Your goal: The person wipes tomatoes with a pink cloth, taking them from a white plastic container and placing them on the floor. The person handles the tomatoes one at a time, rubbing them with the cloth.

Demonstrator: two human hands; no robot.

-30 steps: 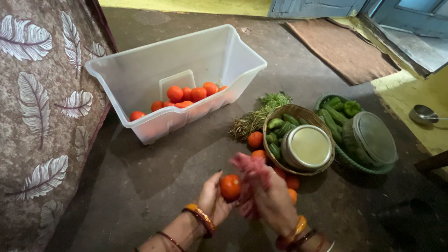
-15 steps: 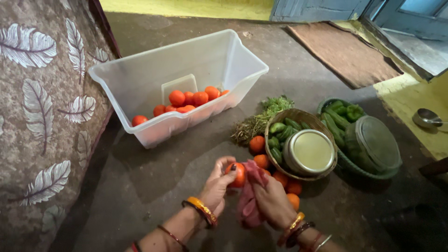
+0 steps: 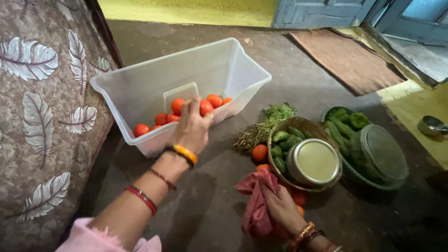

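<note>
While the left hand [image 3: 191, 126] lowers a gripped tomato [image 3: 206, 107] over the clear plastic bin [image 3: 140, 91], the right hand [image 3: 280, 205] clutches a pink cloth [image 3: 256, 210]; releasing seems due.

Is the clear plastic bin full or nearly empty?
Mostly empty: the clear plastic bin holds only one layer of red tomatoes on its bottom.

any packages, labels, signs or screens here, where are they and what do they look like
No labels, signs or screens show, only containers.
Clear plastic bin: on the floor by the patterned cloth, rectangular, holding red tomatoes; left hand reaches in.
Woven basket: right of the bin, round, brown, with green vegetables and a round metal lid.
Green basket: far right, round.
</note>
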